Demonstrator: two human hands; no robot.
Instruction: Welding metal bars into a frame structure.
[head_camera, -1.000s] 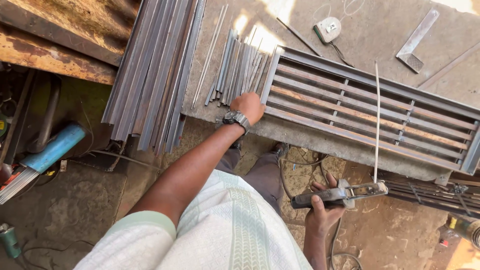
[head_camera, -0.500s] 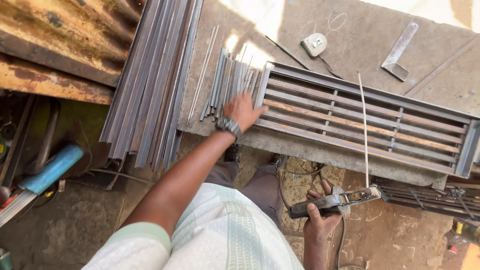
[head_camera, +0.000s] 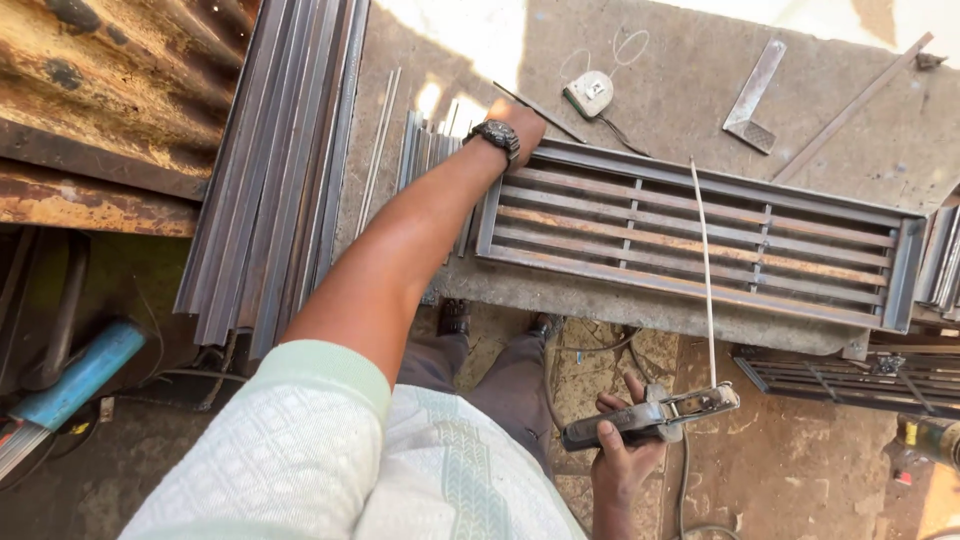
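My left hand (head_camera: 520, 122), with a dark watch on the wrist, rests on the far left corner of a long metal grille (head_camera: 700, 240) that lies on the concrete workbench (head_camera: 660, 90). My right hand (head_camera: 625, 450) is low, below the bench edge, shut on the handle of a welding electrode holder (head_camera: 650, 415). A thin welding rod (head_camera: 703, 265) sticks up from the holder and crosses over the grille. Short flat steel strips (head_camera: 425, 150) lie just left of the grille, under my forearm.
Long steel angle bars (head_camera: 285, 160) are stacked at the bench's left, beside rusty corrugated sheet (head_camera: 110, 90). A tape measure (head_camera: 590, 93) and a try square (head_camera: 755, 95) lie behind the grille. Another grille (head_camera: 860, 375) stands on the ground at right. A blue tube (head_camera: 75, 375) lies lower left.
My left hand slid from the grille's near left end up to its far left corner. The right hand with the holder stayed low, the rod swinging slightly left.
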